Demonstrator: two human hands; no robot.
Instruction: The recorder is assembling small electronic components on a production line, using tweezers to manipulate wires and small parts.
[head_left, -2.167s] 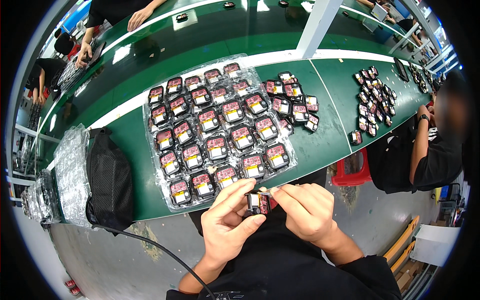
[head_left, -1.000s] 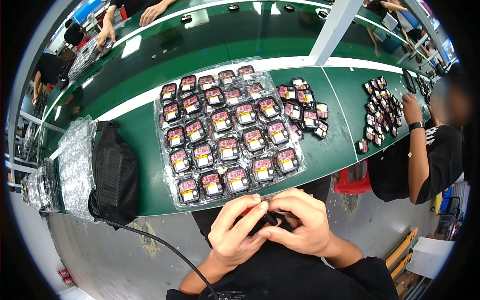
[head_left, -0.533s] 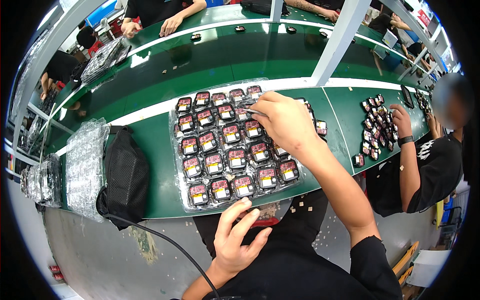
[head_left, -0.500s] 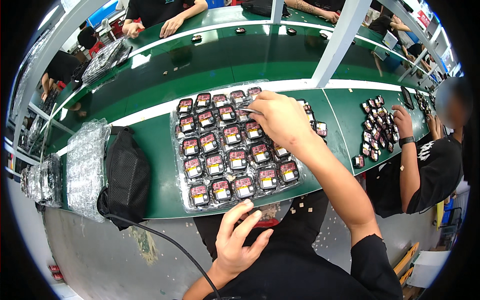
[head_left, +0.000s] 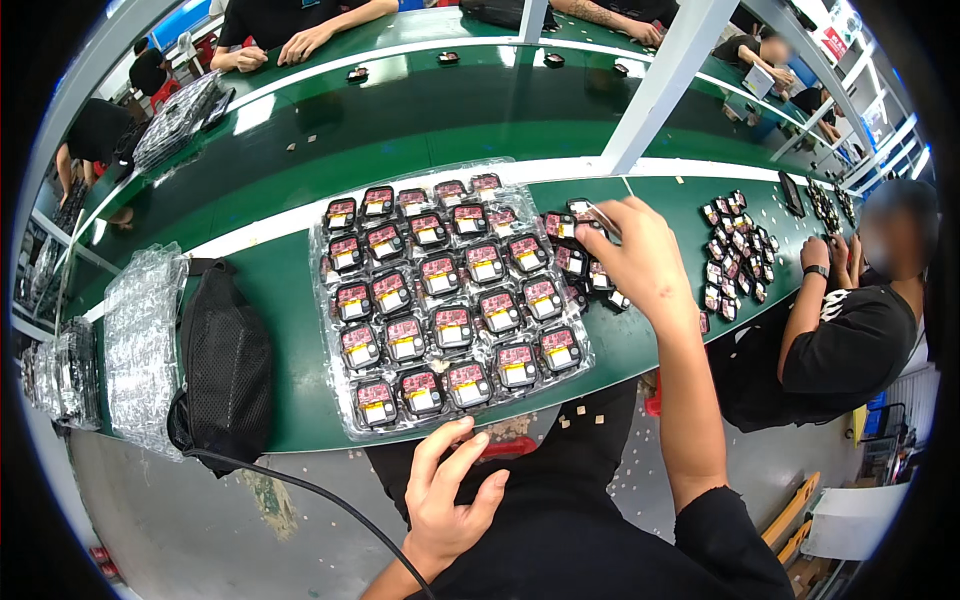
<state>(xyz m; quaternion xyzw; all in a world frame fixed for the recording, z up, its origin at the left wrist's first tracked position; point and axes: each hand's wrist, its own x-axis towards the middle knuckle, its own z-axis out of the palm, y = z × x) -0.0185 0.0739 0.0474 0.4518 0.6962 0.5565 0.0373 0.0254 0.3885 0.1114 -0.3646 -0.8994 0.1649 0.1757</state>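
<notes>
A clear plastic blister tray (head_left: 335, 330) lies on a green table (head_left: 290, 390), and everything else is placed around it. The tray holds rows of small dark square parts (head_left: 452, 327), each with a red band and a pale yellow or white label patch on top. Just beyond the tray's right edge, a loose heap of the same small parts (head_left: 572, 262) lies on the table.

The person's right hand (head_left: 645, 262) reaches over that heap, at the tray's far right corner. Its fingers (head_left: 612, 225) are drawn together, pinching something small and pale at their tips, too small to identify.

The left hand (head_left: 450, 495) hangs below the tray's near edge, off the table, with its fingers (head_left: 440, 445) loosely spread and holding nothing.

Left of the tray sits a black mesh bag (head_left: 225, 365) with a black cable (head_left: 300, 485) trailing from it, and further left a stack of empty clear trays (head_left: 140, 350). Right of the tray, a second scatter of small parts (head_left: 735, 260) lies before a seated co-worker (head_left: 850, 340) in black.
</notes>
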